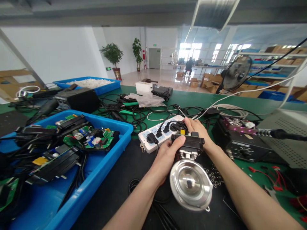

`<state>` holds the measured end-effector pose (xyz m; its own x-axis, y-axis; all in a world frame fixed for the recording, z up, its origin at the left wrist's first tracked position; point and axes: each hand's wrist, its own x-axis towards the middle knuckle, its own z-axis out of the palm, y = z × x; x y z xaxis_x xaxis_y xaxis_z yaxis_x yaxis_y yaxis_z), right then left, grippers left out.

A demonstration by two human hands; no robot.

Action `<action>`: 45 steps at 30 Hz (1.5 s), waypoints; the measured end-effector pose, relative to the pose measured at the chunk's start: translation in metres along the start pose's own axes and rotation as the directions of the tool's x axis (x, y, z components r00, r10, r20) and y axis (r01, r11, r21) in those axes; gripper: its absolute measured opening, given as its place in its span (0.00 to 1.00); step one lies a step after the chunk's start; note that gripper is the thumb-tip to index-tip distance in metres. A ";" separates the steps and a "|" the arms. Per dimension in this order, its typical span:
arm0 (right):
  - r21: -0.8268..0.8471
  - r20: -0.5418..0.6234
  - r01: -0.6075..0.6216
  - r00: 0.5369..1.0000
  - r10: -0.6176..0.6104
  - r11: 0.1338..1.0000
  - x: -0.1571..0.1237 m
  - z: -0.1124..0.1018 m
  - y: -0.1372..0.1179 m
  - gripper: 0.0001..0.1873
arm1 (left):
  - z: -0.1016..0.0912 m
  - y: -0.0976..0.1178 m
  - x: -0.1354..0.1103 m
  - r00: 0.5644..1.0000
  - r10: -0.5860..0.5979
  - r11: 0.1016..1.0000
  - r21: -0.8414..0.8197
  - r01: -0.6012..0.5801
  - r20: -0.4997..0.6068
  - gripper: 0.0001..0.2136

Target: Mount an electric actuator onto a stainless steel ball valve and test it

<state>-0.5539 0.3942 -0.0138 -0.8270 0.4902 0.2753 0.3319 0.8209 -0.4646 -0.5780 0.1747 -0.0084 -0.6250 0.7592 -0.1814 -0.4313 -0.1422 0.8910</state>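
My left hand [169,152] is closed on a black electronic module [189,143] with ribbed sides and a small yellow part on top. Just below the module is a round, shiny metal reflector [190,185], tilted toward me. My right hand [199,130] reaches behind the module to the right end of a white power strip [145,135]. Its fingers are closed by a black plug [177,126] there; the module partly hides their grip. More black plugs [152,138] sit in the strip's other sockets.
A blue tray [130,127] of circuit-board modules stands left. Behind it are a black box [78,98] and a blue tray of white pieces [90,83]. Tangled black cables [136,119] cross the green table. On the right are a black control unit [244,150] and metal nuts [216,175].
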 end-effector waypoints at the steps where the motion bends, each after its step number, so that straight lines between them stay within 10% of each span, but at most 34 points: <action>1: -0.003 0.004 0.003 1.000 -0.003 1.000 0.000 0.000 0.000 0.34 | 0.001 0.002 -0.001 1.000 -0.004 1.000 0.000 0.004 0.005 0.28; 45: -0.078 0.002 0.039 0.999 -0.039 0.996 0.001 -0.002 0.000 0.34 | 0.001 0.003 -0.002 1.000 -0.022 1.000 -0.018 0.022 0.014 0.27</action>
<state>-0.5539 0.3955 -0.0120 -0.8403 0.4572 0.2912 0.3340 0.8599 -0.3861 -0.5776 0.1737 -0.0052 -0.6061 0.7711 -0.1952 -0.4566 -0.1364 0.8791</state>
